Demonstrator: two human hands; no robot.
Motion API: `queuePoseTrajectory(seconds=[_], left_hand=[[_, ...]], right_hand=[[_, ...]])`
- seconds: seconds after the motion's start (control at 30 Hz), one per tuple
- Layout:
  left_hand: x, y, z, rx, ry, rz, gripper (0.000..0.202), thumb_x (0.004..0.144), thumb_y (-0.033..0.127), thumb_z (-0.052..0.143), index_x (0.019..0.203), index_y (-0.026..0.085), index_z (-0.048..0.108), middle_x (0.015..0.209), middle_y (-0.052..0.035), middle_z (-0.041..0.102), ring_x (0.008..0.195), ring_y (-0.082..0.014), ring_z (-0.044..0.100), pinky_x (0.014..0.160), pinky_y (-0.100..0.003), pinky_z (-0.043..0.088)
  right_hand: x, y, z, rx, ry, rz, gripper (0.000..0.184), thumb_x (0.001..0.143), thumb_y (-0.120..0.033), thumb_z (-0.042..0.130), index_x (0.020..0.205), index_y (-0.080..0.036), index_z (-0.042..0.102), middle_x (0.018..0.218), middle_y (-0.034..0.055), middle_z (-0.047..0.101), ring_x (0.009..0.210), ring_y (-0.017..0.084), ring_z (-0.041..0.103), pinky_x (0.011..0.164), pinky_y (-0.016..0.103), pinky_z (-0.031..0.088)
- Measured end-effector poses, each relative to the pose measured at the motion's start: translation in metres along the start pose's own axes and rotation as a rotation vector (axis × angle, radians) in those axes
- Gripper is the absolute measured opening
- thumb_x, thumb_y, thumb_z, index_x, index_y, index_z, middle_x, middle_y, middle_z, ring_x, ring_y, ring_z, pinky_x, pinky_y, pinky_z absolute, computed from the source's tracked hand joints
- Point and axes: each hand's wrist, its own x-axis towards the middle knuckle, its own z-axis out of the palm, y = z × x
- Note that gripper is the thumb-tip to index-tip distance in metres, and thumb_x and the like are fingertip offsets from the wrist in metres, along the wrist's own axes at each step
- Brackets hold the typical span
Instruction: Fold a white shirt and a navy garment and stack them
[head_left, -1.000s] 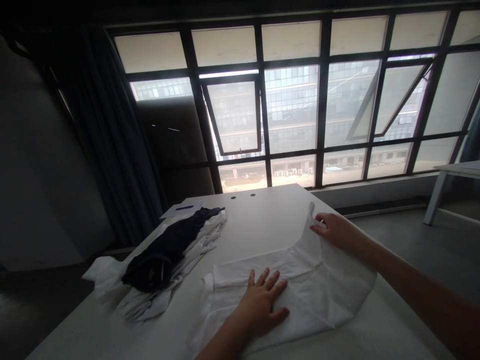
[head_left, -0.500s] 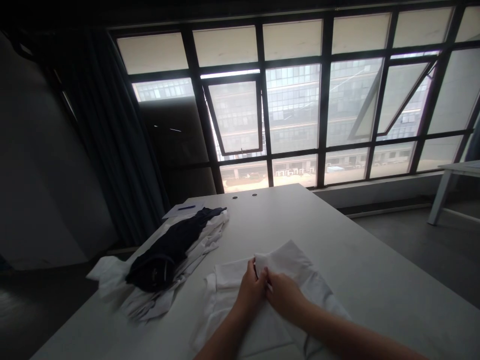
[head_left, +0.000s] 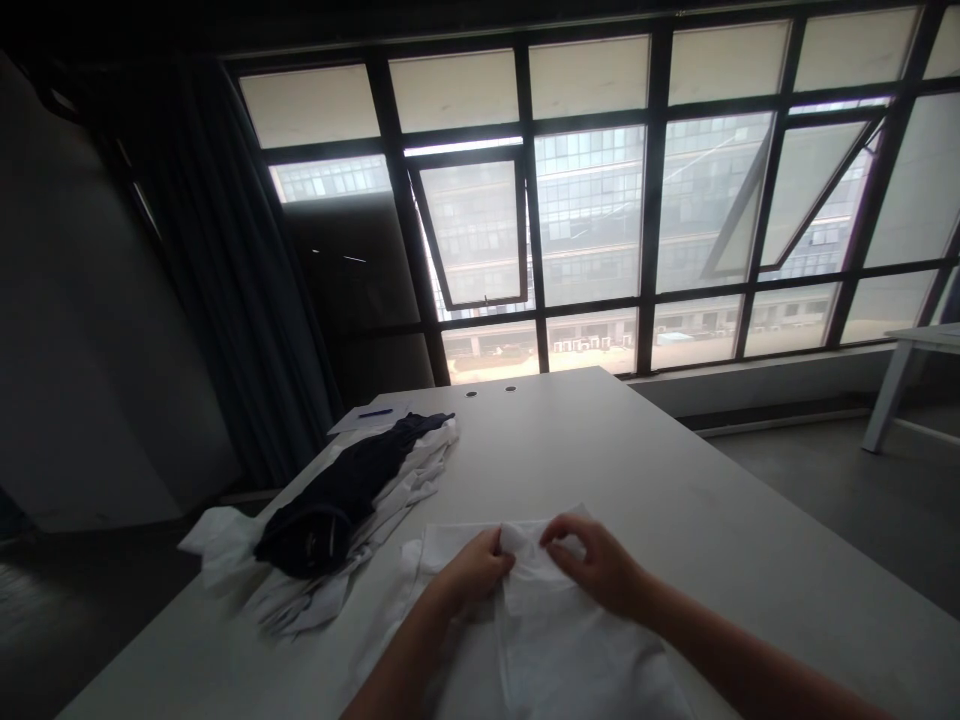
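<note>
At ten o'clock, a navy garment (head_left: 322,530) lies bunched on crumpled white cloth (head_left: 300,605). Beyond it, at eleven, a sheet of paper (head_left: 352,424) carries a blue pen (head_left: 375,413). At seven, the left hand (head_left: 469,575) is closed narrow, pinching a folded white garment (head_left: 570,660) that lies at six. The right hand (head_left: 596,565), at five, grips the same fold with arched fingers. Both rest over a white table (head_left: 600,450).

A white table (head_left: 637,450) stretches ahead of the hands, with a folded white shirt (head_left: 570,650) lying directly beneath them. Left of the left hand (head_left: 469,578) lies white cloth (head_left: 225,540) under a dark navy garment (head_left: 322,530), with a sheet of paper (head_left: 367,420) farther ahead.
</note>
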Motion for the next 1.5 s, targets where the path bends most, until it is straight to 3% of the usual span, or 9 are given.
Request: queuePoseTrajectory(seconds=[0.07, 0.13, 0.3, 0.43, 0.6, 0.77, 1.0, 1.27, 1.5], left_hand=[[0.0, -0.001, -0.002, -0.102, -0.044, -0.016, 0.035, 0.069, 0.021, 0.061, 0.104, 0.017, 0.066, 0.095, -0.0023, 0.072, 0.094, -0.0225, 0.066, 0.083, -0.029, 0.049], [0.0, 0.0, -0.001, -0.152, -0.032, -0.027, 0.037, 0.07, 0.022, 0.059, 0.106, 0.017, 0.066, 0.092, -0.0021, 0.072, 0.091, -0.0225, 0.067, 0.079, -0.029, 0.05], [0.001, 0.007, 0.008, -0.052, 0.056, 0.083, 0.033, 0.078, 0.024, 0.054, 0.107, 0.019, 0.068, 0.1, -0.0021, 0.073, 0.1, -0.0219, 0.066, 0.088, -0.028, 0.049], [0.005, 0.003, 0.013, 0.227, 0.224, 0.095, 0.034, 0.084, 0.028, 0.054, 0.114, 0.019, 0.068, 0.113, -0.0057, 0.073, 0.107, -0.0238, 0.064, 0.094, -0.029, 0.045], [0.011, -0.007, 0.015, 0.394, 0.314, 0.055, 0.039, 0.089, 0.033, 0.055, 0.123, 0.017, 0.066, 0.123, -0.0118, 0.07, 0.114, -0.0269, 0.061, 0.098, -0.03, 0.041], [0.014, -0.007, 0.012, 0.414, 0.303, 0.053, 0.028, 0.09, 0.03, 0.055, 0.109, 0.017, 0.07, 0.11, -0.0111, 0.074, 0.102, -0.0256, 0.065, 0.088, -0.029, 0.043], [0.022, -0.015, 0.005, 0.383, 0.338, 0.034, 0.027, 0.087, 0.037, 0.057, 0.089, 0.015, 0.072, 0.086, -0.0064, 0.075, 0.08, -0.0221, 0.065, 0.069, -0.027, 0.041], [0.023, -0.019, 0.009, 0.381, 0.379, 0.031, 0.032, 0.082, 0.044, 0.061, 0.069, 0.016, 0.066, 0.066, -0.0006, 0.065, 0.068, -0.0189, 0.059, 0.061, -0.026, 0.033], [0.024, -0.021, 0.006, 0.344, 0.335, 0.0, 0.022, 0.075, 0.038, 0.067, 0.074, 0.016, 0.068, 0.068, -0.0002, 0.067, 0.068, -0.0182, 0.06, 0.06, -0.025, 0.035]], right_hand=[[0.017, 0.028, -0.031, -0.016, 0.115, 0.04, 0.033, 0.082, -0.046, 0.065, 0.102, -0.021, 0.071, 0.107, 0.0089, 0.072, 0.1, 0.026, 0.063, 0.092, 0.04, 0.048], [0.026, 0.058, -0.054, 0.096, 0.042, 0.168, 0.041, 0.081, -0.052, 0.064, 0.105, -0.02, 0.071, 0.108, 0.0091, 0.072, 0.099, 0.027, 0.063, 0.09, 0.042, 0.049], [0.023, 0.1, -0.068, 0.139, -0.063, 0.199, 0.048, 0.087, -0.06, 0.054, 0.105, -0.019, 0.071, 0.104, 0.007, 0.072, 0.099, 0.026, 0.062, 0.088, 0.038, 0.048], [0.023, 0.109, -0.065, -0.225, -0.06, 0.152, 0.052, 0.09, -0.064, 0.047, 0.076, -0.018, 0.066, 0.074, 0.0024, 0.065, 0.07, 0.019, 0.055, 0.067, 0.03, 0.043], [0.025, 0.121, -0.074, -0.317, -0.034, 0.17, 0.058, 0.09, -0.069, 0.041, 0.061, -0.02, 0.052, 0.058, -0.0027, 0.048, 0.06, 0.014, 0.041, 0.057, 0.027, 0.031], [0.024, 0.125, -0.076, -0.427, -0.062, 0.188, 0.057, 0.093, -0.065, 0.038, 0.061, -0.02, 0.053, 0.058, -0.0015, 0.051, 0.06, 0.015, 0.044, 0.057, 0.027, 0.031], [0.019, 0.12, -0.064, -0.593, -0.019, 0.189, 0.034, 0.092, -0.046, 0.049, 0.073, -0.021, 0.062, 0.072, 0.0058, 0.064, 0.08, 0.022, 0.056, 0.08, 0.035, 0.04], [0.013, 0.122, -0.074, -0.538, -0.036, 0.204, 0.017, 0.086, -0.035, 0.057, 0.09, -0.022, 0.067, 0.082, 0.0047, 0.068, 0.079, 0.02, 0.059, 0.074, 0.031, 0.042], [0.015, 0.13, -0.083, -0.413, -0.102, 0.203, 0.026, 0.088, -0.041, 0.053, 0.091, -0.02, 0.069, 0.082, 0.0038, 0.071, 0.076, 0.018, 0.061, 0.068, 0.029, 0.045]])
